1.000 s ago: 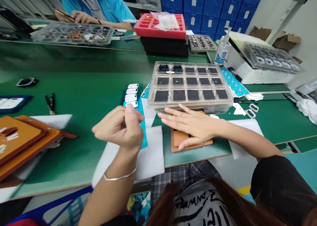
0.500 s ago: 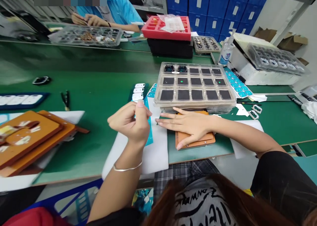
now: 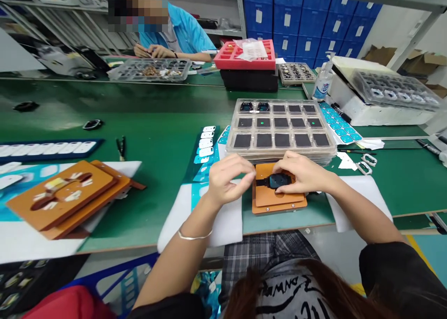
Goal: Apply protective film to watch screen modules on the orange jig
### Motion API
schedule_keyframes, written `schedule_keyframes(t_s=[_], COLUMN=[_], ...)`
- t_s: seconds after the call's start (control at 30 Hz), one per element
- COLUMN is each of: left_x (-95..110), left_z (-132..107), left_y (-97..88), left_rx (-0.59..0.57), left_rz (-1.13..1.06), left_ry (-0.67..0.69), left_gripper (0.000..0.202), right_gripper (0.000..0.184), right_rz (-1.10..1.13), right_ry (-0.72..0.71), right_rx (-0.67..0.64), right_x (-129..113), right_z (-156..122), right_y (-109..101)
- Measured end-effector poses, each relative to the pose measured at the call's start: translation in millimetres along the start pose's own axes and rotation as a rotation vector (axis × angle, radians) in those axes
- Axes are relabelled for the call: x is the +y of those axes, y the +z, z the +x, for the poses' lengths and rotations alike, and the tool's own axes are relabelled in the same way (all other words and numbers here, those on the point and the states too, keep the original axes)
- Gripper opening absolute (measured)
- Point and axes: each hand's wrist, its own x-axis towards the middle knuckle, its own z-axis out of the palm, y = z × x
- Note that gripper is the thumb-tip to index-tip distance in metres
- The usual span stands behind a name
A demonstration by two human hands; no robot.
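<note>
In front of me lies an orange fixture block (image 3: 279, 200), with a dark, rounded, watch-like case (image 3: 278, 180) on top. A black strap-like strip runs from the case to the left. My right hand (image 3: 303, 173) grips the case, with the thumb along its lower edge and the fingers curled over its far side. At the fixture's left edge is my left hand (image 3: 228, 179), its thumb and forefinger brought together in a pinch. Whatever those fingertips hold, if anything, is too small to make out.
Behind the fixture stands a stack of clear compartment trays (image 3: 279, 150), two dark cases in the top one. Teal sticker sheets (image 3: 344, 128) lie on either side. A second orange fixture (image 3: 84, 193) sits left. Across the bench, a person in blue (image 3: 190, 30) handles small parts.
My right hand has gone from lying flat over the fixture to gripping the dark case on it. My left hand has moved right to the fixture's edge, its fist loosened into a pinch.
</note>
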Motion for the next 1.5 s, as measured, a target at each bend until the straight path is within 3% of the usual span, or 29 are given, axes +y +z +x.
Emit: schedule_keyframes(t_s=[0.07, 0.17, 0.23, 0.33, 0.47, 0.53, 0.63, 0.77, 0.87, 1.0, 1.1, 1.27, 1.5], left_x=[3, 7, 8, 10, 13, 15, 18, 19, 18, 21, 23, 23, 24], left_z=[1, 1, 0, -2, -4, -4, -5, -7, -10, -11, -9, -6, -5], left_y=[1.0, 2.4, 3.8, 6.8, 10.8, 11.8, 12.2, 12.6, 13.1, 12.5, 12.1, 10.4, 8.7], left_rx=[-0.05, -0.104, -0.14, -0.15, -0.04, 0.012, 0.035, 0.031, 0.053, 0.039, 0.026, 0.0, -0.104], left_rz=[-0.013, -0.015, -0.026, -0.036, -0.057, -0.073, -0.076, -0.08, -0.131, -0.228, -0.228, -0.225, -0.215], left_ry=[0.037, 0.056, 0.055, 0.043, 0.029, 0.02, 0.017, 0.037, 0.029, -0.04, -0.041, -0.006, 0.062], left_gripper=[0.026, 0.057, 0.068, 0.073, 0.064, 0.064, 0.072, 0.077, 0.082, 0.083, 0.079, 0.075, 0.069], right_gripper=[0.035, 0.035, 0.034, 0.037, 0.047, 0.048, 0.046, 0.039, 0.031, 0.018, 0.004, 0.014, 0.005], right_rz=[0.091, 0.211, 0.291, 0.629, 1.294, 1.45, 1.515, 1.511, 1.39, 0.951, 0.593, 0.402, 0.554], right_ry=[0.024, 0.039, 0.047, 0.097, 0.257, 0.328, 0.385, 0.383, 0.308, 0.182, 0.117, -0.041, 0.035], right_rx=[0.057, 0.177, 0.28, 0.374, 0.226, 0.167, 0.167, 0.188, 0.3, 0.61, 0.747, 0.776, 0.669], right_x=[2, 4, 2, -6, -23, -29, -34, -34, -37, -42, -44, -46, -43], right_z=[-2, -5, -7, -7, -3, -1, -1, -2, -3, -5, -8, -9, -11], right_y=[7, 11, 11, 14, 28, 34, 38, 39, 41, 40, 37, 34, 31])
